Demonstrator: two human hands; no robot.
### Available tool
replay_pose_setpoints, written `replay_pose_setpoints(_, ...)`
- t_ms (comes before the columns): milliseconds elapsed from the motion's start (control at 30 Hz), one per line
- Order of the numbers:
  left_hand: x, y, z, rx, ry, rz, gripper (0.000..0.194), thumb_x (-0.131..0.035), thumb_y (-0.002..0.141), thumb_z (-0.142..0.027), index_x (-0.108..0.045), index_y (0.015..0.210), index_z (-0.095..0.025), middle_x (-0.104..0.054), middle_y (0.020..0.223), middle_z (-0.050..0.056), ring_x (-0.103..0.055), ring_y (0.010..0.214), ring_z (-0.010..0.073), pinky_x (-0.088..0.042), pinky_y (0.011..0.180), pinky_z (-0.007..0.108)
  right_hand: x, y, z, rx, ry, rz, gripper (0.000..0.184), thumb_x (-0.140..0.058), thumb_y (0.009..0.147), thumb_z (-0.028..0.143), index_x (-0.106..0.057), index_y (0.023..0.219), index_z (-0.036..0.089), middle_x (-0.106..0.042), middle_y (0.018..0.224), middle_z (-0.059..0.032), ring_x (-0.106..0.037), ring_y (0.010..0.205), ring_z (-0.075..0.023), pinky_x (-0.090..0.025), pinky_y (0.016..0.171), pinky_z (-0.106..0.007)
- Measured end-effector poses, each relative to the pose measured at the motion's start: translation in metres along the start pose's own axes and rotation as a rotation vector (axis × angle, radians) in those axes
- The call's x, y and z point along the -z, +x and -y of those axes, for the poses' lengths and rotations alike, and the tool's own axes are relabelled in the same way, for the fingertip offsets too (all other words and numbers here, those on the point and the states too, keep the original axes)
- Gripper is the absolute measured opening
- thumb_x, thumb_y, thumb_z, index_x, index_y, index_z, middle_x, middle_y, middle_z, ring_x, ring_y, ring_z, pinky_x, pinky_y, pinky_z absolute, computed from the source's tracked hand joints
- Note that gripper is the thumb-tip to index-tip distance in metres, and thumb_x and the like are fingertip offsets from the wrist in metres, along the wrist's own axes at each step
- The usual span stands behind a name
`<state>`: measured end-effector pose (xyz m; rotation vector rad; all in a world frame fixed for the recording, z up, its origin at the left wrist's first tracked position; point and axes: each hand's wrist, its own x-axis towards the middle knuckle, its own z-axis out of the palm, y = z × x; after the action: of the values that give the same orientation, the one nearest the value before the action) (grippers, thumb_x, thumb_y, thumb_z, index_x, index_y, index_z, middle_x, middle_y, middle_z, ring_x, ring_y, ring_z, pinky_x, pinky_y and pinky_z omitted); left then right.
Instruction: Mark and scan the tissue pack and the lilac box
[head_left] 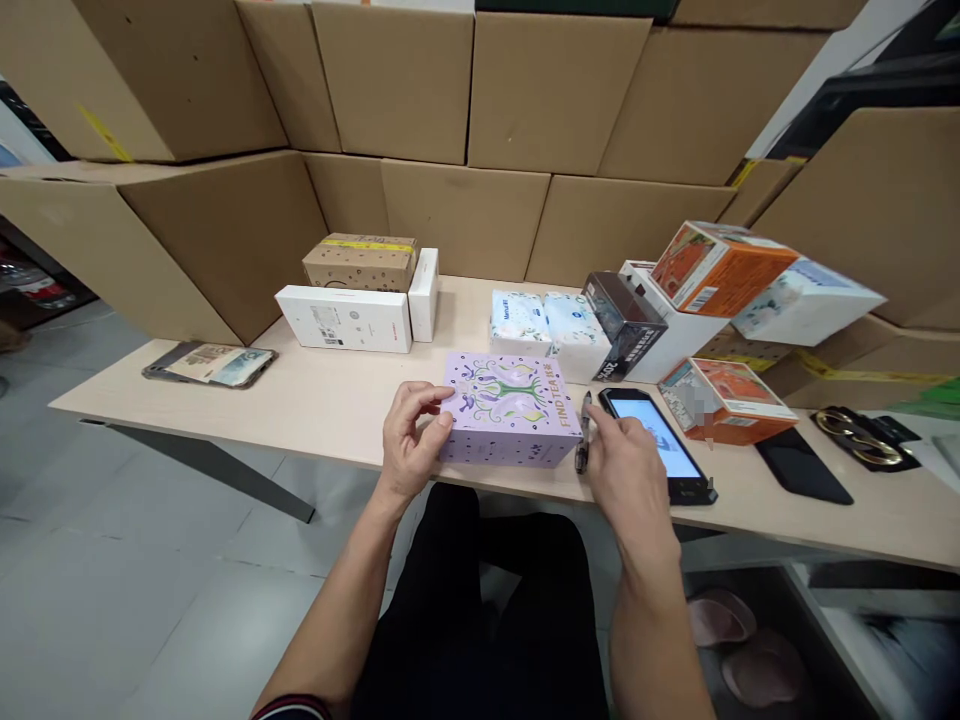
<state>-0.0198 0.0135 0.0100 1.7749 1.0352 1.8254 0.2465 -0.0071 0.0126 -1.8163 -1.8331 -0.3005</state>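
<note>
On my table [322, 400] I count one lilac box [510, 408], one pen [583, 440] and one lit phone [658, 443]. There are two white boxes at the back: one long [345, 318], one small and upright [424, 293]. One small brown parcel [361, 261] sits behind them. I see two packs of tissues [519, 322] [576, 330], two orange boxes [718, 265] [724, 400], one black box [622, 322], and one dark tray with banknotes [210, 364]. My two hands, left [411, 440] and right [628, 472], are both in view.
</note>
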Motion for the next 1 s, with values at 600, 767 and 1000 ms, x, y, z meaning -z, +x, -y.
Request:
replay_pose_setpoints(600,0.001,0.0,0.005,-0.03,-0.041,0.07,0.027,-0.063,0.094,-0.04,-0.074,0.115,-0.028,-0.061,0.139,0.008,-0.057,0.13,0.0278,-0.048,0.108,0.049,0.003,0.009,-0.017,-0.024,0.333,-0.246,0.008,-0.059,0.09,0.028,-0.059,0.094,0.02,-0.066,0.081,-0.0035,-0.063,0.069,-0.0193,-0.049,0.066,-0.033)
replay_pose_setpoints(767,0.002,0.0,0.003,-0.009,-0.079,0.117,0.027,-0.063,0.093,-0.041,-0.074,0.114,-0.026,-0.067,0.134,0.01,-0.059,0.13,0.0302,-0.047,0.109,0.053,0.023,0.033,0.008,-0.278,1.184,-0.611,0.016,-0.063,0.085,0.035,-0.054,0.088,0.022,-0.06,0.065,0.0058,-0.064,0.052,-0.0158,-0.053,0.051,-0.029)
replay_pose_setpoints(1000,0.002,0.0,0.002,-0.026,-0.082,0.129,0.026,-0.064,0.093,-0.039,-0.074,0.115,-0.027,-0.067,0.133,0.01,-0.059,0.129,0.0297,-0.047,0.108,0.051,0.024,0.078,0.048,-0.165,1.407,-0.001,0.021,-0.07,0.085,0.038,-0.062,0.092,0.02,-0.07,0.068,0.0019,-0.064,0.057,-0.0111,-0.053,0.055,-0.023)
